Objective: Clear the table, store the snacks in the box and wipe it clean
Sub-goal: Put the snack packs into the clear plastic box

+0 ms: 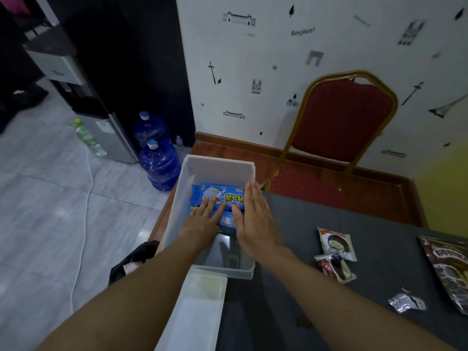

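With both flat and released, press blue snack packs (228,196) down under left grip (202,219), squaring them against palm of right grip (255,221), tight to far wall of clear box (220,165).

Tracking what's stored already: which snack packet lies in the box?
The blue packet, under the left hand in the clear box; the two red-and-white packets and the brown bag lie on the grey table.
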The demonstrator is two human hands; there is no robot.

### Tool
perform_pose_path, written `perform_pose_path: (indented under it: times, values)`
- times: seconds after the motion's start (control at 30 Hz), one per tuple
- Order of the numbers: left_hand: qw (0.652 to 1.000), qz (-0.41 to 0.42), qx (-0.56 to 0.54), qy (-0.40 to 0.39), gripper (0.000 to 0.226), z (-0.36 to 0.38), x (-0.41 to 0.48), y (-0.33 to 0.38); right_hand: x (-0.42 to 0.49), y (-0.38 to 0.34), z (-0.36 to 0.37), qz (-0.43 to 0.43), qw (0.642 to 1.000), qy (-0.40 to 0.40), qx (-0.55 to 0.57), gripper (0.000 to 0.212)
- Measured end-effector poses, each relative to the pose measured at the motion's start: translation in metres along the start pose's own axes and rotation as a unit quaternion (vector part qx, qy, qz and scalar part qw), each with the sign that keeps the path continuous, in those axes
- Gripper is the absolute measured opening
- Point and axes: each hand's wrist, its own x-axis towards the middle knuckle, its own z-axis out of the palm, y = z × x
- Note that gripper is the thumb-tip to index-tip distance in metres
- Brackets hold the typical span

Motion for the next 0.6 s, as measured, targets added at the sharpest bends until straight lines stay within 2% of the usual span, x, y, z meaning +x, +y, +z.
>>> perform_pose_path:
  times: [0.3, 0.6]
  values:
    - [1.000, -0.001, -0.023, 0.009, 0.072, -0.017, -0.010, -0.007, 0.001, -0.002, -0.008, 0.014, 0.999, -0.030, -0.025, 0.068]
    - [0.989, -0.043, -0.058, 0.128, 0.061, -0.055, -0.036, -0.004, -0.011, 0.021, -0.039, 0.012, 0.996, -0.010, -0.084, 0.073]
